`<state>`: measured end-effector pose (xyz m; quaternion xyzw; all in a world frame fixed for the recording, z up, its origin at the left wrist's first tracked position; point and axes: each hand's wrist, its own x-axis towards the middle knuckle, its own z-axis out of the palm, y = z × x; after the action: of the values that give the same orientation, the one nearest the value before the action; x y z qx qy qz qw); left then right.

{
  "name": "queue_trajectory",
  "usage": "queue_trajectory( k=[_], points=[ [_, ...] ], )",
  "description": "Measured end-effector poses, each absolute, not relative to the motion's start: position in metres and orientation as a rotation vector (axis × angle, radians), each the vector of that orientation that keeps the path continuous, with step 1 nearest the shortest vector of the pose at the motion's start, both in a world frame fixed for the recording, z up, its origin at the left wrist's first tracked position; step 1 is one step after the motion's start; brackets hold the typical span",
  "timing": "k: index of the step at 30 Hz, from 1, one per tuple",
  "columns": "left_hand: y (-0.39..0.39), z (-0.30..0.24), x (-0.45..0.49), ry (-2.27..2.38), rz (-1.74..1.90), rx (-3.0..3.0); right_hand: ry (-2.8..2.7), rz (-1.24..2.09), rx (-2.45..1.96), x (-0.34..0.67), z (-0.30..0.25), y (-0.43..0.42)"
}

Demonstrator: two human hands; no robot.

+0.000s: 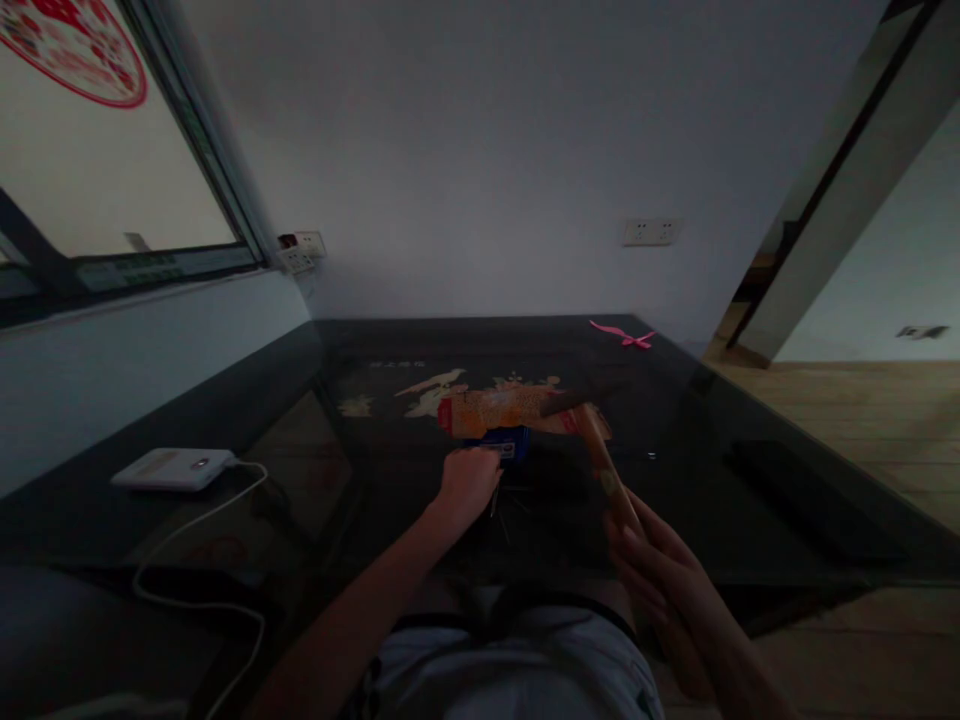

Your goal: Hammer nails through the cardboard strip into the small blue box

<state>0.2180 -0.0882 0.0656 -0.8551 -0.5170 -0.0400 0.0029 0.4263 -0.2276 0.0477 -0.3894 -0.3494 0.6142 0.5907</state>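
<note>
Head view, dim. White box (172, 468) with cable (196, 528) sits far left on table (750, 420). Left hand (469, 482) mid-table, fingers curled, at blue box (507, 444); whether it pinches anything, cannot tell. Thin pins (496, 503), possibly nails, just beside it. Orange block (495, 410) atop blue box. Right hand (660, 565) closed around hammer (604, 465) handle, head near block's right end. Pink ribbon (626, 337) far back right.

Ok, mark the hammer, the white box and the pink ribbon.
hammer (604, 470), head view, on its wooden handle.
white box (174, 468), head view, on its top face.
pink ribbon (626, 338), head view, on its middle.
</note>
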Motion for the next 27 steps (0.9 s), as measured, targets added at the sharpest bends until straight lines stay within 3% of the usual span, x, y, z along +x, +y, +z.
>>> queue_trajectory(
  k=[19,27],
  points=[
    [-0.085,0.063,0.196,-1.514,0.074,-2.604,-0.789,1.416,-1.026,0.417,0.045,-0.245],
    [-0.107,0.094,0.162,-1.594,-0.234,-2.839,-0.796,1.369,-1.092,0.425,0.043,-0.247]
  ],
)
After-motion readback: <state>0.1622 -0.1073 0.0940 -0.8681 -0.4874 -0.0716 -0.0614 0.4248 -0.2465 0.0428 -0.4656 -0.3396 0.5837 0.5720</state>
